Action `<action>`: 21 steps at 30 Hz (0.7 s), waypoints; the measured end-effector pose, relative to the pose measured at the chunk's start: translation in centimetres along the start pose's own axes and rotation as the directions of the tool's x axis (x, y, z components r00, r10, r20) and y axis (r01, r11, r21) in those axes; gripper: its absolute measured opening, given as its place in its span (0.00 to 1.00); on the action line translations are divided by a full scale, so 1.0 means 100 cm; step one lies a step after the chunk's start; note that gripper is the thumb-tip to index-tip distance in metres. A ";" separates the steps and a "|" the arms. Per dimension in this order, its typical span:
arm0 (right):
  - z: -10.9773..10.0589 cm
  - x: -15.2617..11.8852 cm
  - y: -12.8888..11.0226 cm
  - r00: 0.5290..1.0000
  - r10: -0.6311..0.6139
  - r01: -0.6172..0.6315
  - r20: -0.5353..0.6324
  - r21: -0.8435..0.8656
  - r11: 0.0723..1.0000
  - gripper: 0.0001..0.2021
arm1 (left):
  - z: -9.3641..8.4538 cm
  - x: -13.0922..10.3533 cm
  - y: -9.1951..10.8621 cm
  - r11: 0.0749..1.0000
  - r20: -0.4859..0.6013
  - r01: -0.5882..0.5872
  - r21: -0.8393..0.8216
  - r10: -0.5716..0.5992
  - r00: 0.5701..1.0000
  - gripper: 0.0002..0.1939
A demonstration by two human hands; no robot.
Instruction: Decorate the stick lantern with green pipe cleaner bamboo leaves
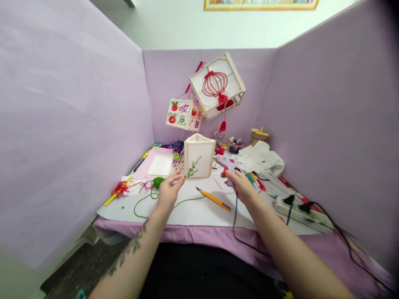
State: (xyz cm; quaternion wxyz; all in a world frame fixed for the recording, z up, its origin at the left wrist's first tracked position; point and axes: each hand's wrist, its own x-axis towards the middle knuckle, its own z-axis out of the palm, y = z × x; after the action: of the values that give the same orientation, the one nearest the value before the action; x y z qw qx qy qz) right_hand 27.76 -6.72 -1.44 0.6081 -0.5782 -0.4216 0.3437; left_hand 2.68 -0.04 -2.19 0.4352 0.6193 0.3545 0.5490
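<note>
In my right hand point(239, 183) is a pale purple glue gun point(224, 161), its nozzle pointing left toward a white paper lantern point(204, 151). The lantern stands upright on the table, and a green yarn plant shape decorates its front panel. My left hand point(170, 187) is beside the lantern's lower left corner, thumb and fingers pinched together; what they hold, if anything, is too small to make out. A ball of green yarn point(158, 182) lies behind that hand, its strand trailing across the table. Between the hands, nearer to me, rests a yellow craft knife point(214, 198).
Two decorated lanterns point(217, 85) hang at the back. A white frame point(160, 165) and red yarn point(120, 188) lie left. On the right are crumpled white paper point(261, 158), markers point(253, 180) and a power strip point(301, 213) with cords. Purple partitions point(318, 97) enclose the table.
</note>
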 end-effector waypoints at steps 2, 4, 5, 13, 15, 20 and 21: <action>0.013 0.019 0.000 0.997 -0.045 0.050 -0.066 0.085 0.995 0.19 | 0.010 0.031 -0.003 1.000 0.017 -0.002 -0.028 0.002 1.000 0.12; 0.025 0.035 0.001 0.992 -0.074 0.089 -0.099 0.153 0.984 0.20 | 0.020 0.053 -0.007 0.999 0.037 -0.003 -0.043 0.004 0.999 0.12; 0.031 0.041 0.002 0.991 -0.088 0.106 -0.104 0.182 0.978 0.21 | 0.024 0.061 -0.009 0.999 0.048 -0.006 -0.050 0.009 0.999 0.11; 0.050 0.053 -0.003 0.986 -0.159 0.165 -0.044 0.352 0.921 0.25 | 0.040 0.065 -0.008 0.996 0.088 -0.061 -0.071 0.067 0.994 0.10; 0.049 0.051 -0.006 0.989 -0.145 0.142 -0.023 0.394 0.908 0.25 | 0.039 0.063 -0.001 0.994 0.096 -0.091 -0.065 0.097 0.991 0.10; 0.047 0.042 -0.015 0.995 -0.097 0.064 0.039 0.507 0.860 0.18 | 0.037 0.053 0.024 0.982 0.127 -0.186 -0.047 0.190 0.973 0.10; 0.047 0.039 -0.018 0.994 -0.095 0.055 0.051 0.526 0.849 0.16 | 0.035 0.049 0.029 0.979 0.133 -0.199 -0.043 0.204 0.970 0.10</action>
State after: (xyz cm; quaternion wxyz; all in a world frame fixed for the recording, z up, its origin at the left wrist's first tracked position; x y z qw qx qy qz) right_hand 24.98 -1.46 0.64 0.7392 -0.3607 -0.3569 0.4428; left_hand 6.78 2.87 2.25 0.4097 0.6818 0.2508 0.5517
